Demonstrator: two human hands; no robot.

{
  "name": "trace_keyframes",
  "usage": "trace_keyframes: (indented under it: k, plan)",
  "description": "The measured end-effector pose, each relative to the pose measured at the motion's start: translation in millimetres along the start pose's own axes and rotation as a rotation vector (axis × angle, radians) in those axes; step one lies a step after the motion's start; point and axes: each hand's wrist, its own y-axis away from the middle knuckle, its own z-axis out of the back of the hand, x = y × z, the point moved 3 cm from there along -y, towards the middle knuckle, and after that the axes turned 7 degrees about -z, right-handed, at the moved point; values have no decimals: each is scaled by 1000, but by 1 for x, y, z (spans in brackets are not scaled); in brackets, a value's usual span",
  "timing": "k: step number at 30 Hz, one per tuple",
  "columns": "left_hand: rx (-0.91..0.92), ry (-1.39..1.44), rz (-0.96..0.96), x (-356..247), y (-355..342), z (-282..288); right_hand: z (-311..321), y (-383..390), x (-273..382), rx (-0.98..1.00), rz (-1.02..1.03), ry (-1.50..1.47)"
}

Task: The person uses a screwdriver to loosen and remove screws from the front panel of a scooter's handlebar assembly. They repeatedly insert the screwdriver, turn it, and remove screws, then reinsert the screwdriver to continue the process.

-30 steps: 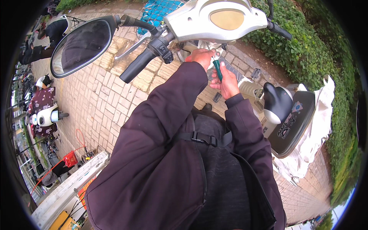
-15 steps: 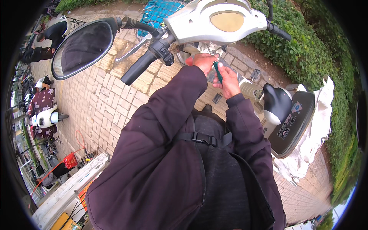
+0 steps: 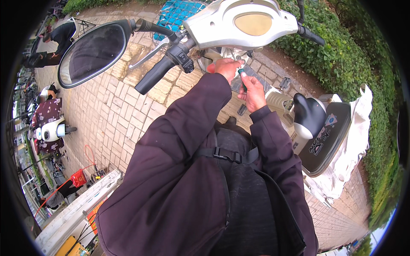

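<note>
Below the silver scooter's front housing (image 3: 213, 30), my left hand (image 3: 224, 68) has its fingers closed at a small metal fitting (image 3: 239, 57); what they pinch is too small to make out. Just right of it and lower, my right hand (image 3: 252, 91) grips a green-handled screwdriver (image 3: 241, 71), its upper end close to my left fingertips and that fitting. The black left handlebar grip (image 3: 151, 79), with its switch block and lever, and an oval mirror (image 3: 92, 51) extend to the left. A black-and-white seat (image 3: 307, 115) lies to the right of my right forearm.
A dark padded panel (image 3: 324, 141) on white sheeting sits at the right, beside a hedge (image 3: 350, 64). A blue item in a wire basket (image 3: 175, 15) is at top. Brick paving (image 3: 111, 119) spreads leftward to a person in dark clothing (image 3: 55, 40), a parked scooter (image 3: 51, 132) and a red container (image 3: 78, 178).
My right hand has shifted slightly around the screwdriver, its thumb a little lower and the green handle more covered by fingers. My left hand has moved very slightly; the scooter looks unchanged.
</note>
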Motion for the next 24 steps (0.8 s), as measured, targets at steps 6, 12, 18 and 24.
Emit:
trace_keyframes:
  k: [6,12,18,24]
  plan:
    - [148,50,115,-4,1,15,15,12,-2,318,-257,-224]
    - [81,-88,93,2,1,10,18,-5,-13,128,0,-61]
    - [67,-62,70,3,-4,6,13,9,-5,15,-1,12]
    - [192,80,140,-2,2,14,10,1,-14,485,-305,-384]
